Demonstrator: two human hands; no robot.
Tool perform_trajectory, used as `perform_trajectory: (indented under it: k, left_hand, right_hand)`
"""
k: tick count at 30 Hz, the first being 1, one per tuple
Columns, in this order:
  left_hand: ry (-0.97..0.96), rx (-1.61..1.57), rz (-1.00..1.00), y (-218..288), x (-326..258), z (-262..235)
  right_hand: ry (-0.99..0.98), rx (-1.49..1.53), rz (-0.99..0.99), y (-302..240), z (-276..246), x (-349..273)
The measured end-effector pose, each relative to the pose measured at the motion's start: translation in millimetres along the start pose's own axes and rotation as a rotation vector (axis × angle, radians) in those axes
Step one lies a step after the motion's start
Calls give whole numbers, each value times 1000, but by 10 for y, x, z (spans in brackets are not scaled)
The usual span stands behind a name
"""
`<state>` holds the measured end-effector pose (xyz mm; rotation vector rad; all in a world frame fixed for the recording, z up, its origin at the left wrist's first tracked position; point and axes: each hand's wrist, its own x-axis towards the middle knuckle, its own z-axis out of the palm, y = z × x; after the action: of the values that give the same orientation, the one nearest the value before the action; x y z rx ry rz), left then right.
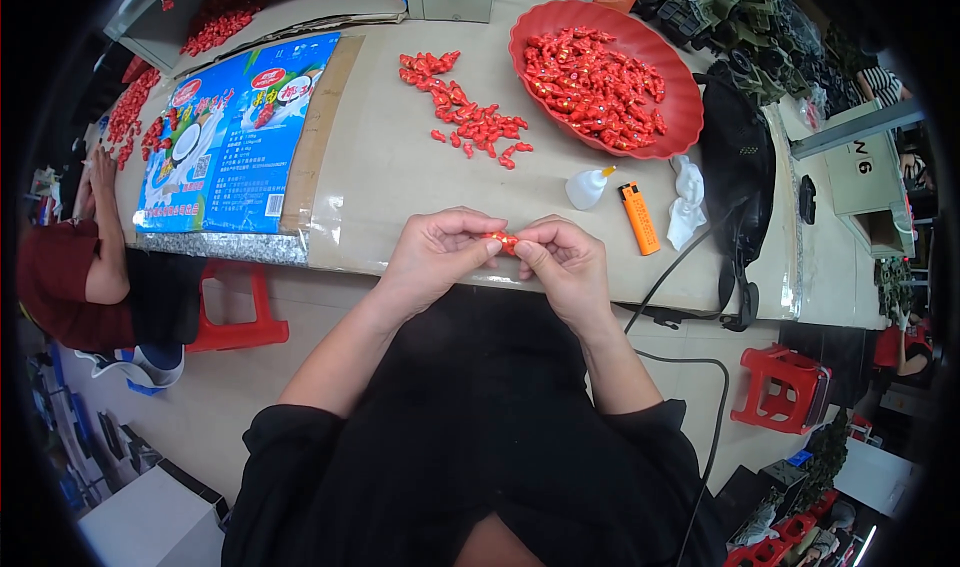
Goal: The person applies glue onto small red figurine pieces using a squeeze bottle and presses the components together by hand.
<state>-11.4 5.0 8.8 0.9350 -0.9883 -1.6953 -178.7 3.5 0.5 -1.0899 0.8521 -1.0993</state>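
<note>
Between my two hands, over the table's near edge, is a small red figurine-like piece (503,241) with yellowish marks. My left hand (440,254) pinches one end of it between thumb and fingertips. The other end is pinched by my right hand (566,265). Beyond my hands lies a loose group of similar red pieces (487,127). A red scalloped bowl (682,77) heaped with more of them stands to the right. Nearest my right hand are a white squeeze bottle (586,188) with a yellow tip and an orange lighter (640,219). The pieces' exact kind is too small to tell.
A crumpled white tissue (687,204) and a black bag (738,167) lie at the right, with a black cable (722,407) hanging down. Blue printed cardboard (225,157) covers the left. A person in a dark red top (62,272) works there, beside a red stool (240,307).
</note>
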Motion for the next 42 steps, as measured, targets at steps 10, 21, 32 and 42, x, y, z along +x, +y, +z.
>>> perform_trajectory:
  k: [10,21,32,42]
  left_hand:
    - [-16,13,32,-26,8,-7]
    - [-44,31,56,-52,5,-24]
    - [-35,-5,124,-69,-6,-25]
    - [-29,13,135,-65,-28,-16]
  right_hand:
    - [3,-9,-5,14,-7,3]
    - [-2,-13,-14,6,2,-5]
    - [37,6,-53,37,3,-32]
    - [28,3,-83,31,11,-30]
